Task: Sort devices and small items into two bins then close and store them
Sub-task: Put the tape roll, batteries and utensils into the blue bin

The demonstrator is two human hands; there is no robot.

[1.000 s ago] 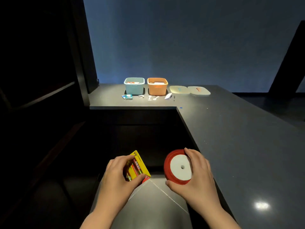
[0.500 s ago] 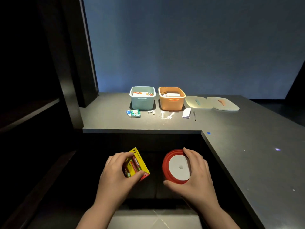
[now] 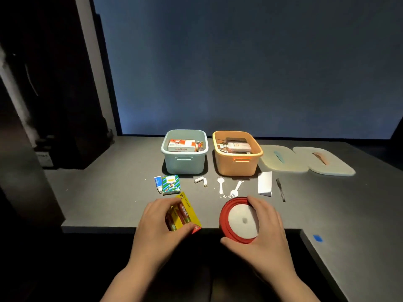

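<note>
A yellow pack of AA batteries (image 3: 185,214) is held in the left hand (image 3: 159,227), pinched between thumb and curled fingers with its long axis slanted away and to the left, above the near edge of the bench (image 3: 98,192). A red ribbon spool (image 3: 238,221) with a white face is gripped round its rim by the right hand (image 3: 261,232), also at the near edge. Ahead of both hands, two open bins are set side by side: a blue bin (image 3: 185,164), in which a red-and-white box and loose batteries can be seen, and an orange bin (image 3: 237,164), in which flat devices and a cable are stacked. The blue bin is placed almost straight ahead of the left hand and the orange bin straight ahead of the right, so each hand is the nearer one to its own bin. Judged by the contents, the battery pack probably belongs in the blue bin; the spool's destination is less certain. Between hands and bins, a small tube (image 3: 158,184), a green-and-blue box (image 3: 171,184), two loose batteries (image 3: 201,180), two white plastic forks (image 3: 227,187), a folded white paper (image 3: 265,183) and a dark pen (image 3: 280,189) are still unsorted. Two pale lids (image 3: 305,160) are laid overlapping to the right of the orange bin, so closing is not yet begun.
</note>
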